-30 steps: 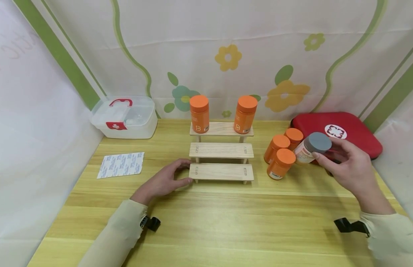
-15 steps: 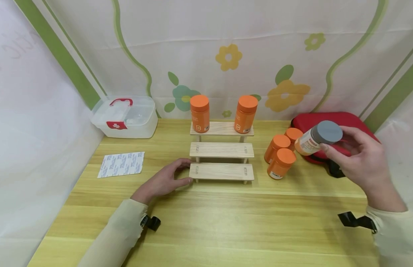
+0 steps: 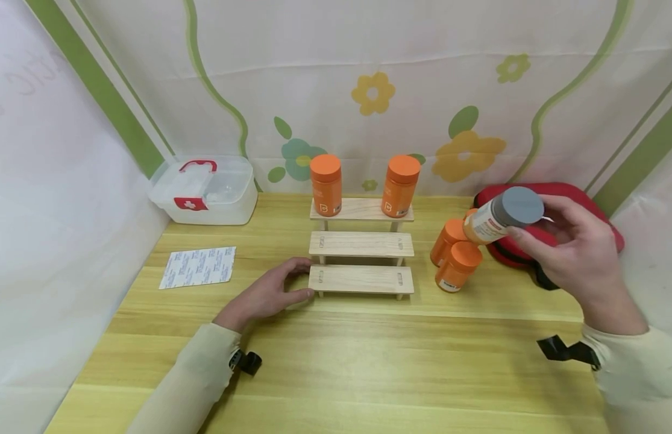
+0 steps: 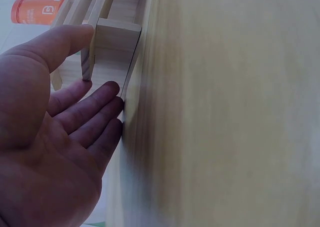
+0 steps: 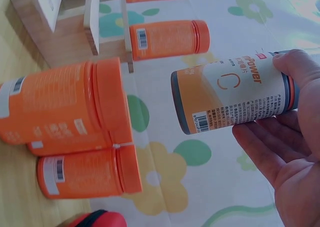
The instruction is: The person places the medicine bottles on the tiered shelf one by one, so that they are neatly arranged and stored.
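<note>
My right hand grips a white-and-orange pill bottle near its grey lid and holds it tilted in the air. In the right wrist view the bottle hangs beyond three orange-lidded bottles, clear of them. At the table's middle stands a three-step wooden rack. My left hand holds the left end of its lowest step; in the left wrist view thumb and index finger lie on either side of the plank end. Two orange bottles stand upright on the top step.
A clear first-aid box with a red handle stands at the back left. In front of it lies a white printed packet. A red zipped first-aid case lies behind my right hand. A flowered curtain closes off the back.
My right hand has lifted the grey-lidded pill bottle up from beside the orange bottles, drawn it right, then brought it back left over them. My left hand has stayed put.
</note>
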Available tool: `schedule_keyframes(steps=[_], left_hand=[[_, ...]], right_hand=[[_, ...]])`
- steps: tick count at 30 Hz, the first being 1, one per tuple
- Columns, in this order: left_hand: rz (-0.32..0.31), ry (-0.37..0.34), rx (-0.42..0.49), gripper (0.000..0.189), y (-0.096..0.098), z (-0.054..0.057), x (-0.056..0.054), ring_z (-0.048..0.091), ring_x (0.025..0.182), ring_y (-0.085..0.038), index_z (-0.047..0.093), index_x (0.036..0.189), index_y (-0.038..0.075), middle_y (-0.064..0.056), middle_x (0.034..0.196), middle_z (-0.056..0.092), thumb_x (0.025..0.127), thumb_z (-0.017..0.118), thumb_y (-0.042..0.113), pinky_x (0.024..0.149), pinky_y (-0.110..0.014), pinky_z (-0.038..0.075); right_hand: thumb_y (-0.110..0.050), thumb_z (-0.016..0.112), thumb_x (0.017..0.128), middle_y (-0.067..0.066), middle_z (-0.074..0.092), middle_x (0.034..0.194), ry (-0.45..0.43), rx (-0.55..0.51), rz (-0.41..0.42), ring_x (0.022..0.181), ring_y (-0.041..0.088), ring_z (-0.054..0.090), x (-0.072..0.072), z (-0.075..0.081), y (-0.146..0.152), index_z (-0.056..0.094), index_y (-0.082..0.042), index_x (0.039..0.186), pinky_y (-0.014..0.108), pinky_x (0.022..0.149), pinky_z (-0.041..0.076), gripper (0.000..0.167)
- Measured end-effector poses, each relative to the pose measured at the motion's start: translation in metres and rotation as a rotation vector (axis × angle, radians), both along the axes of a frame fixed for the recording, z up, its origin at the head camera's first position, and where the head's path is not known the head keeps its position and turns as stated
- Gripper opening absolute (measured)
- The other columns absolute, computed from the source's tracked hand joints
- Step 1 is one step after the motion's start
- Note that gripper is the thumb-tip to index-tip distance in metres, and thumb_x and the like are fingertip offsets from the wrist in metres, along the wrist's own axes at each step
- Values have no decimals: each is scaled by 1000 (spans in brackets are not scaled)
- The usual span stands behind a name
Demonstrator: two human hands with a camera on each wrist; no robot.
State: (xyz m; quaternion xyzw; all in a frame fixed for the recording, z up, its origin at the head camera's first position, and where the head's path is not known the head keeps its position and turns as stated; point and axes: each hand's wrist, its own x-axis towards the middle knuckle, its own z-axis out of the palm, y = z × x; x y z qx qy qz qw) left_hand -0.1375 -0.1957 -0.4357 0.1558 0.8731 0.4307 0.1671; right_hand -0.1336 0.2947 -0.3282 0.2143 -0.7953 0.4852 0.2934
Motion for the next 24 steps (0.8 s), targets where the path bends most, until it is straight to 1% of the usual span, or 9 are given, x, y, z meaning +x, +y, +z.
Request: schedule_keyframes(steps=[4, 6, 11, 13, 16, 20, 24], left_hand=[[-3, 5, -3, 62, 0, -1, 0, 50, 151, -34, 52, 154, 17, -9, 157, 60, 100, 78, 34, 131, -59, 33], [-3, 7, -4, 62, 0, -1, 0, 51, 151, -33, 52, 154, 17, -9, 156, 60, 100, 78, 34, 131, -59, 33], [3, 0, -2, 62, -1, -3, 0, 51, 151, -34, 53, 154, 17, -9, 157, 60, 100, 79, 34, 131, -59, 34], [4, -3, 3, 62, -1, -3, 0, 51, 151, -34, 53, 153, 17, -9, 157, 60, 100, 79, 34, 131, -59, 34], [3, -2, 12, 62, -1, -3, -1, 51, 151, -33, 53, 153, 17, -9, 157, 60, 100, 79, 34, 131, -59, 35], [1, 3, 13, 62, -1, -3, -1, 51, 151, -33, 53, 153, 16, -9, 157, 60, 100, 79, 34, 131, -59, 34], [3, 7, 4, 62, -1, -2, -1, 51, 151, -33, 53, 153, 17, -9, 157, 60, 100, 79, 34, 130, -59, 35]], right_hand=[[36, 74, 69, -12, 71, 124, -9, 45, 6, 110, 3, 71, -1, 3, -7, 64, 21, 129, 10, 99, 56, 62], [36, 75, 69, -10, 72, 124, -5, 40, 17, 110, 3, 72, -1, 3, -12, 65, 20, 129, 10, 99, 56, 63], [35, 77, 68, -10, 72, 126, 6, 59, 45, 111, 2, 72, -4, 5, -22, 65, 18, 130, 10, 99, 56, 65], [35, 77, 68, -11, 71, 127, 9, 81, 52, 112, 2, 72, -5, 6, -26, 65, 17, 131, 10, 99, 56, 66], [36, 76, 67, -8, 72, 126, 17, 68, 81, 111, 5, 72, -7, 8, -33, 65, 18, 130, 11, 98, 57, 66], [36, 77, 66, -9, 73, 125, 17, 78, 103, 110, 5, 72, -10, 9, -41, 65, 17, 130, 11, 98, 57, 68], [35, 77, 68, -7, 73, 125, 2, 61, 152, 110, 6, 72, -14, 9, -49, 64, 17, 131, 13, 96, 59, 67]])
